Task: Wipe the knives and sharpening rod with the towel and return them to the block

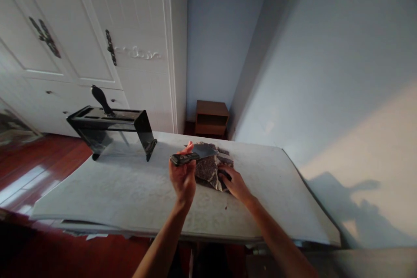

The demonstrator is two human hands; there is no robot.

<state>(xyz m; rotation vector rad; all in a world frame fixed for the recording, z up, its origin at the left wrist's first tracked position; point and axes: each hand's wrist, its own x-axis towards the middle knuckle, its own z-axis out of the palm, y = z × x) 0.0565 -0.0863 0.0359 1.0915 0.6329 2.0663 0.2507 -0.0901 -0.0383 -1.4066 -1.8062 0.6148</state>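
My left hand is closed around the dark handle of a knife, its wide blade pointing right over a bunched dark patterned cloth with pale edges. At the cloth's right side, my right hand has its fingers curled on the fabric, gripping it. Something dark shows under those fingers; I cannot make out whether it is a fold or a separate object. To the left stands a black knife rack, with another black-handled knife upright in its top.
The pale-covered table has a raised, curling edge. A small dark speck lies near its front. Beyond are a white wardrobe and a small brown cabinet; a wall runs along the right.
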